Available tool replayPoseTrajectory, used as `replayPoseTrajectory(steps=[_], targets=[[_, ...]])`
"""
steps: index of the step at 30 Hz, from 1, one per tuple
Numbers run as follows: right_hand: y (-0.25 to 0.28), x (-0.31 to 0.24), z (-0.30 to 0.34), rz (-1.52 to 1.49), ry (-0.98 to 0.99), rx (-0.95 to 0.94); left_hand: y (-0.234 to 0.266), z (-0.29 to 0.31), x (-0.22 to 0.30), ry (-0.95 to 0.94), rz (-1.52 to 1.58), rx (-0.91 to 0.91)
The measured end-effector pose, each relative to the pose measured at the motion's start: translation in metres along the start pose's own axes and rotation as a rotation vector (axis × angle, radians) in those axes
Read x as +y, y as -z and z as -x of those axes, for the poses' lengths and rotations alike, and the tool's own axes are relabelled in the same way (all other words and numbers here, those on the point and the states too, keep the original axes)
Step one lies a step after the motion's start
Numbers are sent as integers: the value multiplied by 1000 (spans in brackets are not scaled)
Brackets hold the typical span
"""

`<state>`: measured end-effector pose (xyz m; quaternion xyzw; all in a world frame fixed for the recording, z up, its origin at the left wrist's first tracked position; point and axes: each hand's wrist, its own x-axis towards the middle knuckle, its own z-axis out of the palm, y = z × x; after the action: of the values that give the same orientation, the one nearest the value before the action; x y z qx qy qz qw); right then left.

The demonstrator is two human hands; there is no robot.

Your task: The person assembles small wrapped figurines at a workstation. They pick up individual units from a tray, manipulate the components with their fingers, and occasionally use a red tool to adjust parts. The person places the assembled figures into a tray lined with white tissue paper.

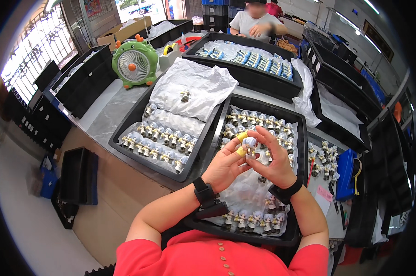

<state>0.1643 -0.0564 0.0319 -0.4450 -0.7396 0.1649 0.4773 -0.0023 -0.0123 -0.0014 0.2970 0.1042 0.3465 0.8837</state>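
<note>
In front of me, above a black tray point(301, 138), I hold a small figurine point(250, 143) with pale lilac hair, upright. My left hand point(225, 168) pinches it from the left, with yellow covers on its thumb and a fingertip. My right hand point(278, 162) is curled about its right side, the thumb at its lower part and the other fingers raised. Similar figurines point(254, 220) stand or lie in rows on white sheeting in the tray below. Part of that tray is hidden beneath my hands.
Left of it, a second black tray point(180, 176) holds figurine rows and a white sheet point(189, 76). Behind stand a green fan point(134, 63), a tape dispenser point(170, 54) and a tray of blue-and-white pieces point(263, 62). Loose figurines point(326, 158) and a blue bin point(346, 175) are right. Another person point(254, 22) works opposite.
</note>
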Motion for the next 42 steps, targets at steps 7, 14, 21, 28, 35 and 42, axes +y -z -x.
replayPoseTrajectory(steps=[7,14,21,28,35,42], targets=[[2,2,1,-18,-29,-113,-4,2,3,7,18,-1],[4,5,1,34,-77,-131,0,1,3,17,35,-5],[2,6,0,33,-68,-131,2,1,2,8,21,11],[-1,6,1,-8,-81,-111,-3,2,7,37,-24,28],[1,1,0,-80,-188,-134,-2,1,5,42,-20,33],[-2,10,2,-120,-217,-119,2,0,3,49,27,47]])
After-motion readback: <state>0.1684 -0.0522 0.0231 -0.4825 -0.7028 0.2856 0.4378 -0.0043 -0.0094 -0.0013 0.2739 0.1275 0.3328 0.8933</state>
